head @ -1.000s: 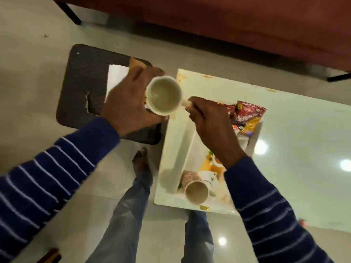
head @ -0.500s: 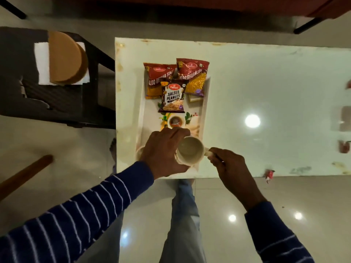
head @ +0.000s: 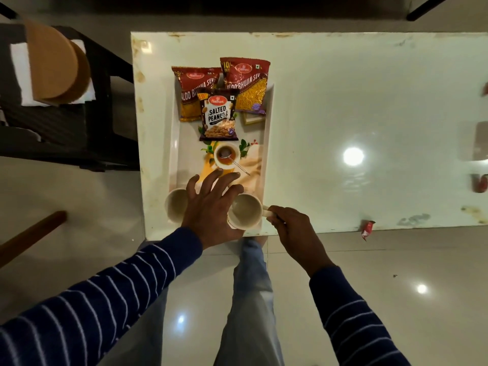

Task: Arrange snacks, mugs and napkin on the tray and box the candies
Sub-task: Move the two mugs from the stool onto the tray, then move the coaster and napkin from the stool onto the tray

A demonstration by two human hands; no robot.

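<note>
A white printed tray [head: 268, 143] lies on the white table. At its far end lie two red Aloo Bhujia packets [head: 190, 93] [head: 248, 85] with a Salted Peanuts packet [head: 218, 114] on top. Two cream mugs stand at the near end: the left mug [head: 175, 204] and the right mug [head: 245, 211]. My right hand [head: 293, 231] pinches the right mug's handle. My left hand [head: 211, 207] hovers between the mugs with fingers spread, holding nothing. A white napkin [head: 19, 70] lies on the black stool under a round brown box [head: 52, 62].
A red wrapped candy [head: 367, 228] lies at the table's near edge, and more red candies [head: 479, 182] sit at the right edge. The black stool [head: 66, 128] stands left of the table. My legs are below the table edge.
The mug came from over the stool down onto the tray's near right corner. My left hand let go of it and spread open; my right hand kept the handle.
</note>
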